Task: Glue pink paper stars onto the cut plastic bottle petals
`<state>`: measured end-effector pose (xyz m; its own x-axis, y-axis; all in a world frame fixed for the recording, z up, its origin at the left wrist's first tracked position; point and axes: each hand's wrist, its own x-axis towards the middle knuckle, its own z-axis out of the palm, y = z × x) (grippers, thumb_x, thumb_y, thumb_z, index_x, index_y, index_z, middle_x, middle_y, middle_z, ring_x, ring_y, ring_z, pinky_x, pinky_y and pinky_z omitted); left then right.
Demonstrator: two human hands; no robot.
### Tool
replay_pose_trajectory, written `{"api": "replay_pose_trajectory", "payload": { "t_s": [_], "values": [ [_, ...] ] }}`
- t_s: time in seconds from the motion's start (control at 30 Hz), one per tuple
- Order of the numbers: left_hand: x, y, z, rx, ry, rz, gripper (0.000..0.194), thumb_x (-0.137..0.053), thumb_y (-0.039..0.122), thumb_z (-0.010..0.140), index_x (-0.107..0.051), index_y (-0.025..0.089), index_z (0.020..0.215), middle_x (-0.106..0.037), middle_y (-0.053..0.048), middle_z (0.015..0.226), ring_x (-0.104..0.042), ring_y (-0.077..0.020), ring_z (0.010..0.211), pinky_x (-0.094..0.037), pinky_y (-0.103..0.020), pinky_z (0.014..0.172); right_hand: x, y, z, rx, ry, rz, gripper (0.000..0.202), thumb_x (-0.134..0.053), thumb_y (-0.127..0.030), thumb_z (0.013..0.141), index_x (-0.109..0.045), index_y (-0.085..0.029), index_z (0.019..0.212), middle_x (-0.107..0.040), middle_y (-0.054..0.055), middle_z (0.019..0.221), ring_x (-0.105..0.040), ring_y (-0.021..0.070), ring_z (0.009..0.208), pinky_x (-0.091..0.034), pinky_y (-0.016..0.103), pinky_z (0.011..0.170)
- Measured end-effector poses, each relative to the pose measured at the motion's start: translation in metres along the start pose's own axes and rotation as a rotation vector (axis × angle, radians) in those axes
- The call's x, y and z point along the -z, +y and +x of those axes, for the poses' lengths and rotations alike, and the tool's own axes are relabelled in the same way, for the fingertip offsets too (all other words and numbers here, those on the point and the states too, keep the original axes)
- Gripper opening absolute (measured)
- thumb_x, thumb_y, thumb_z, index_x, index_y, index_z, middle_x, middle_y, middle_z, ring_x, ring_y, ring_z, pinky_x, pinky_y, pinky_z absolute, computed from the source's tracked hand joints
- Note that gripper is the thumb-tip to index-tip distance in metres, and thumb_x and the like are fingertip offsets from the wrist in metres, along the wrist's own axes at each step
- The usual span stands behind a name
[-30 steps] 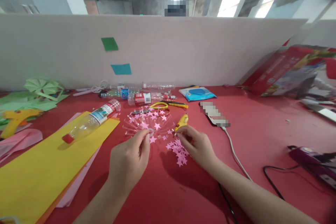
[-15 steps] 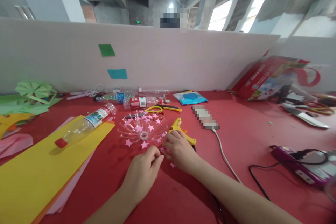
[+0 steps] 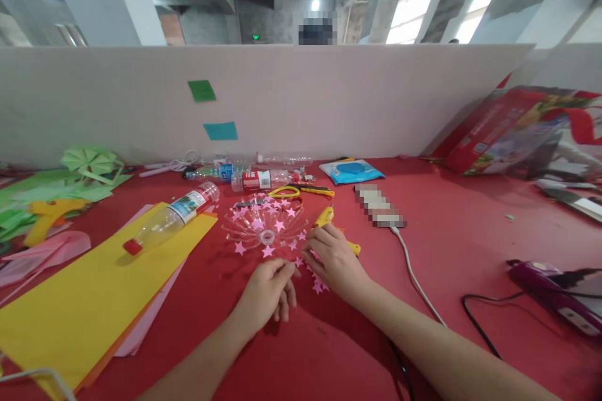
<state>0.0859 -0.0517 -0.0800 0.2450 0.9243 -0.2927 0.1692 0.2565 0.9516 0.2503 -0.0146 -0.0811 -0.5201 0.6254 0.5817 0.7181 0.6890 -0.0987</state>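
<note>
My left hand [image 3: 263, 294] hovers over the red table, thumb and forefinger pinched together, the lower fingers loosely curled; whatever the pinch holds is too small to make out. To its right, my right hand [image 3: 336, 263] has bent fingers drawn together above loose pink paper stars [image 3: 318, 287]; the fingertips partly hide what they grip. Just ahead lies a cut clear plastic bottle [image 3: 267, 237], its strips fanned outward with pink stars [image 3: 258, 224] on them. A yellow glue gun [image 3: 324, 216] rests beyond my right hand, partly covered by it.
A red-capped bottle [image 3: 162, 229] lies on yellow paper [image 3: 94, 288] at left. Behind are more bottles [image 3: 258, 180], yellow-handled scissors [image 3: 285, 191] and a wipes pack [image 3: 352, 171]. A cabled phone [image 3: 376, 200] and purple power strip [image 3: 555, 294] are at right; another glue gun [image 3: 47, 219] is far left.
The view has shifted, so the table things sit differently in the picture. My left hand's lower fingers have loosened and spread downward. More pink stars now show beneath my right hand.
</note>
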Motion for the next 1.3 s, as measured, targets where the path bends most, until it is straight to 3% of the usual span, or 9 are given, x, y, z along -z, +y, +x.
{"api": "replay_pose_trajectory", "payload": {
  "t_s": [0.17, 0.37, 0.53, 0.67, 0.83, 0.97, 1.07, 1.17, 1.3],
  "values": [
    [0.000, 0.003, -0.002, 0.005, -0.044, -0.221, 0.035, -0.052, 0.050, 0.078, -0.051, 0.016, 0.081, -0.064, -0.001, 0.063, -0.056, -0.0082, 0.040, -0.039, -0.017, 0.036, 0.009, -0.012, -0.005, 0.047, 0.093, 0.263, 0.016, -0.051, -0.018, 0.091, -0.060, -0.017, 0.078, -0.060, 0.005, 0.079, -0.048, 0.0185, 0.076, -0.043, 0.032, 0.070],
    [0.002, 0.007, -0.005, 0.053, -0.096, -0.338, 0.033, -0.060, 0.045, 0.075, -0.055, 0.013, 0.080, -0.065, -0.003, 0.063, -0.057, -0.0082, 0.040, -0.040, -0.016, 0.036, 0.011, -0.017, -0.005, 0.036, 0.137, 0.307, 0.019, -0.049, -0.021, 0.093, -0.062, -0.017, 0.080, -0.062, 0.006, 0.080, -0.050, 0.0185, 0.075, -0.044, 0.032, 0.069],
    [-0.001, 0.009, -0.007, 0.062, -0.160, -0.329, 0.028, -0.060, 0.036, 0.075, -0.054, 0.015, 0.092, -0.067, -0.003, 0.070, -0.059, -0.0092, 0.041, -0.042, -0.016, 0.036, 0.014, -0.021, -0.004, -0.206, 0.086, 0.489, 0.020, -0.051, -0.019, 0.090, -0.060, -0.018, 0.072, -0.061, 0.002, 0.072, -0.053, 0.0159, 0.071, -0.043, 0.029, 0.067],
    [-0.004, 0.009, -0.008, 0.022, -0.131, -0.237, 0.026, -0.058, 0.040, 0.075, -0.055, 0.014, 0.079, -0.063, -0.001, 0.065, -0.055, -0.0075, 0.038, -0.040, -0.016, 0.033, 0.017, -0.023, -0.004, -0.422, -0.048, 0.677, 0.020, -0.056, -0.017, 0.086, -0.059, -0.019, 0.066, -0.059, 0.000, 0.068, -0.054, 0.0140, 0.068, -0.043, 0.025, 0.062],
    [-0.004, 0.007, -0.006, -0.053, -0.051, -0.126, 0.026, -0.055, 0.041, 0.076, -0.050, 0.017, 0.069, -0.057, 0.004, 0.055, -0.053, -0.0071, 0.036, -0.038, -0.015, 0.032, 0.016, -0.019, -0.005, -0.522, -0.150, 0.805, 0.008, -0.057, -0.016, 0.080, -0.063, -0.019, 0.077, -0.062, 0.000, 0.076, -0.057, 0.0140, 0.072, -0.043, 0.025, 0.063],
    [-0.003, 0.005, -0.004, -0.052, -0.008, -0.072, 0.029, -0.054, 0.044, 0.076, -0.049, 0.017, 0.067, -0.055, 0.004, 0.053, -0.050, -0.0068, 0.033, -0.035, -0.015, 0.030, 0.016, -0.017, -0.006, -0.444, -0.081, 0.719, 0.011, -0.056, -0.012, 0.078, -0.057, -0.019, 0.069, -0.058, -0.001, 0.070, -0.054, 0.0133, 0.067, -0.043, 0.025, 0.060],
    [-0.003, 0.005, -0.004, -0.010, 0.000, -0.112, 0.034, -0.053, 0.049, 0.076, -0.051, 0.016, 0.068, -0.056, 0.003, 0.052, -0.049, -0.0071, 0.030, -0.034, -0.015, 0.028, 0.017, -0.018, -0.008, -0.214, 0.073, 0.517, 0.014, -0.051, -0.013, 0.083, -0.057, -0.018, 0.072, -0.058, 0.002, 0.072, -0.052, 0.0151, 0.069, -0.043, 0.028, 0.063],
    [-0.003, 0.007, -0.006, -0.019, -0.035, -0.214, 0.034, -0.057, 0.049, 0.075, -0.054, 0.015, 0.076, -0.057, 0.003, 0.057, -0.055, -0.0097, 0.035, -0.040, -0.017, 0.030, 0.019, -0.021, -0.009, -0.039, 0.113, 0.384, 0.012, -0.051, -0.015, 0.086, -0.059, -0.018, 0.078, -0.060, 0.004, 0.076, -0.053, 0.0167, 0.072, -0.042, 0.031, 0.068],
    [-0.002, 0.010, -0.009, -0.037, -0.040, -0.257, 0.030, -0.060, 0.043, 0.074, -0.057, 0.014, 0.081, -0.058, 0.002, 0.060, -0.057, -0.0102, 0.039, -0.041, -0.017, 0.032, 0.022, -0.021, -0.009, -0.082, 0.095, 0.479, 0.008, -0.054, -0.017, 0.086, -0.061, -0.019, 0.083, -0.061, 0.004, 0.080, -0.055, 0.0167, 0.075, -0.044, 0.031, 0.070]
  ]
}}
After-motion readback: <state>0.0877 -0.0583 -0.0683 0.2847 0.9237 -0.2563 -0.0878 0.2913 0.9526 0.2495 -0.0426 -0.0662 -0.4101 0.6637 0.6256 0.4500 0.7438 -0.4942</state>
